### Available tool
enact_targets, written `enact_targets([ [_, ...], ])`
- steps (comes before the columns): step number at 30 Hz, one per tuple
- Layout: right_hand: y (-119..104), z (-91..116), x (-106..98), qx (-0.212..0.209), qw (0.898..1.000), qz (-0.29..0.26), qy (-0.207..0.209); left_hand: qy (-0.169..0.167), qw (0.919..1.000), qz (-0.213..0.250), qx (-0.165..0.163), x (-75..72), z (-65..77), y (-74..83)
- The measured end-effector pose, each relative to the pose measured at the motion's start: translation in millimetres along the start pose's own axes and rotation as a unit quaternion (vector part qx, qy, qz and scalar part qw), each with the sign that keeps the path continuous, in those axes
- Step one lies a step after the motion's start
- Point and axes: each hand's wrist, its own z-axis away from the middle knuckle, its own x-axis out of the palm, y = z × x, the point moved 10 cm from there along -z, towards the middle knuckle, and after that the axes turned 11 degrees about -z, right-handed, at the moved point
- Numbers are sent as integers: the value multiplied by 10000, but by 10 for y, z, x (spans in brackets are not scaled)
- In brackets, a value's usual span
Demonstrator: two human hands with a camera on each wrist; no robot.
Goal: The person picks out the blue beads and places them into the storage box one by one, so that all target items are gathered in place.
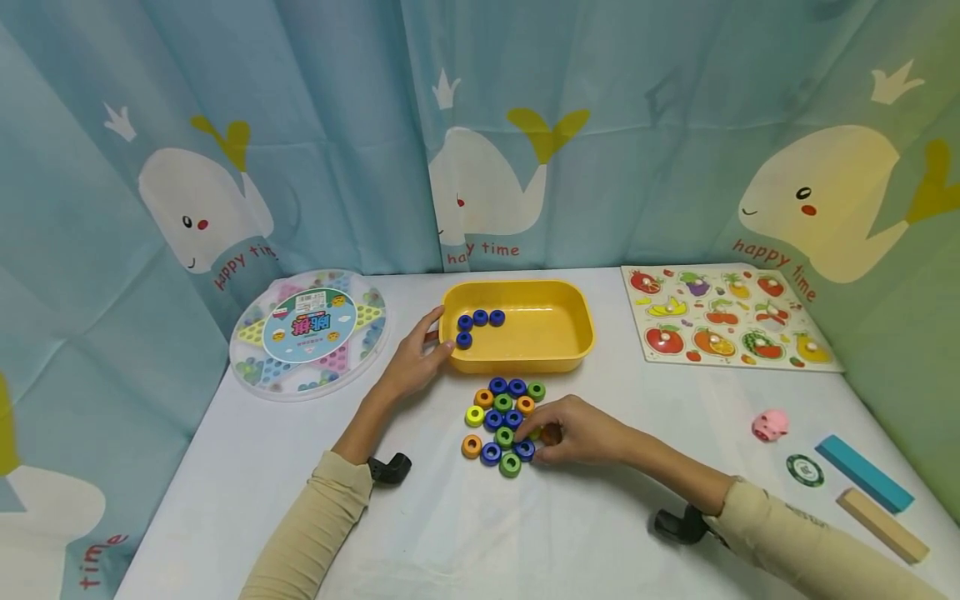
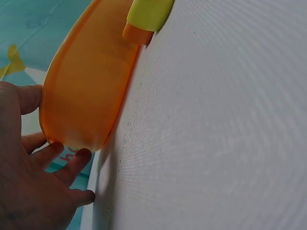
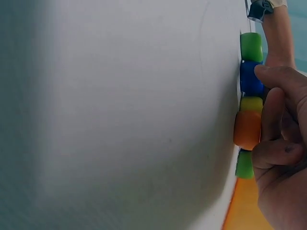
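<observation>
My left hand (image 1: 416, 358) holds the left end of a yellow plastic tray (image 1: 517, 365), with the thumb on its rim and the fingers (image 2: 72, 167) along the outer end. Inside the tray, several blue ring beads (image 1: 481, 317) lie at its left side. Just in front of it, blue, green, orange and yellow ring beads form a loose cluster on the table. At the right edge of this cluster my right hand (image 1: 577, 432) pinches a blue bead (image 1: 525, 451), thumb at its side in the right wrist view; the other fingers are bent beside an orange bead (image 3: 247, 129).
A round board-game case (image 1: 311, 333) lies at the back left. A fruit puzzle board (image 1: 731, 321) is at the back right. Further forward on the right are a pink pig (image 1: 770, 425), a round chip (image 1: 805, 470), a blue block (image 1: 864, 473) and a wooden block (image 1: 882, 525).
</observation>
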Motion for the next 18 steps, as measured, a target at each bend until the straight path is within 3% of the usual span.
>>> enact_targets([
  [9, -59, -61, 69, -211, 9981, 407, -400, 12, 9999, 14, 123, -5, 10, 10],
  [14, -79, -80, 78, -280, 9967, 614, -453, 76, 9994, 98, 329, -32, 23, 57],
  [18, -80, -86, 70, -278, 9965, 647, -457, 73, 9995, 76, 291, -32, 21, 52],
])
